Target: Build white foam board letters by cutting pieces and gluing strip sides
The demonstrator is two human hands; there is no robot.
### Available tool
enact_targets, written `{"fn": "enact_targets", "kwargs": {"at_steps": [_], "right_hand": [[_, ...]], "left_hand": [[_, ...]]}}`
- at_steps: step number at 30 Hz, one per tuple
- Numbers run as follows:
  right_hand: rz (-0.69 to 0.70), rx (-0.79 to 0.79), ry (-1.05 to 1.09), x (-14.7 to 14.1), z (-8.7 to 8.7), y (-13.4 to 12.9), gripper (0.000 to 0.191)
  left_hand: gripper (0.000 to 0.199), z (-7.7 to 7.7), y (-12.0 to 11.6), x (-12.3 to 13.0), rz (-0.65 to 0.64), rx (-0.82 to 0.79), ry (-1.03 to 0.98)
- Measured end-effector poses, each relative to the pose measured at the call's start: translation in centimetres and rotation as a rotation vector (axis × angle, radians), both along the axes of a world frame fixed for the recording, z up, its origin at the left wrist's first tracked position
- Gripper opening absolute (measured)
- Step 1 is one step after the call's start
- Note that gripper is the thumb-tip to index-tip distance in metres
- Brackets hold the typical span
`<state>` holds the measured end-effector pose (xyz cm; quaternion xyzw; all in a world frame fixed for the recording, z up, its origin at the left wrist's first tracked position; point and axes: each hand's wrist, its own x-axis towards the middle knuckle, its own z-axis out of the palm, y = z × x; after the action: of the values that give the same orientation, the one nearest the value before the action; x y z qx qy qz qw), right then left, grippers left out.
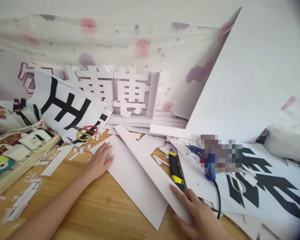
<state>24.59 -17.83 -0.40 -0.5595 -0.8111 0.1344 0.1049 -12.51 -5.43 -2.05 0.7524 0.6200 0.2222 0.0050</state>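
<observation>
In the head view a wide white board (137, 186) lies slantwise on the wooden table (90, 206). Across it runs a long, narrow white strip (142, 156). My left hand (100, 161) rests at the wide board's left edge, fingers laid out flat and holding nothing. With thumb and fingers on either side, my right hand (196, 215) grips the near end of the strip. A black and yellow utility knife (175, 170) lies just right of the strip. Beside it is a blue hot glue gun (210, 166), partly hidden by blurring.
Scissors (86, 133) with red and yellow handles lie at the back left among white scraps (23, 200). A power strip (30, 160) with plugged-in chargers lines the left side. Cut white characters (132, 90) stand behind. A large white sheet (252, 83) leans at right.
</observation>
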Motion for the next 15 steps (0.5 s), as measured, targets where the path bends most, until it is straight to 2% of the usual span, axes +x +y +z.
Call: {"fn": "enact_targets", "kwargs": {"at_steps": [3, 5, 7, 11, 13, 15], "right_hand": [[0.000, 0.039, -0.030, 0.6, -0.9, 0.1, 0.070], [-0.002, 0.087, -0.043, 0.8, -0.9, 0.0, 0.071], [0.001, 0.133, -0.037, 0.8, -0.1, -0.1, 0.068], [0.086, 0.221, 0.016, 0.1, 1.6, -0.5, 0.068], [0.136, 0.239, 0.000, -0.6, 1.5, -0.8, 0.072], [0.179, 0.207, -0.052, -1.2, 0.7, -1.1, 0.072]], "left_hand": [[0.049, -0.7, 0.6, -0.2, -0.031, -0.118, 0.066], [0.049, -1.0, 0.6, -0.9, 0.040, -0.106, 0.050], [0.048, -1.1, 0.5, -2.2, 0.146, -0.041, -0.025], [0.039, -0.7, 0.1, -5.1, 0.396, 0.070, -0.378], [0.035, -0.5, 0.1, -6.3, 0.480, 0.123, -0.599], [0.035, -0.5, 0.2, -6.9, 0.502, 0.168, -0.750]]}}
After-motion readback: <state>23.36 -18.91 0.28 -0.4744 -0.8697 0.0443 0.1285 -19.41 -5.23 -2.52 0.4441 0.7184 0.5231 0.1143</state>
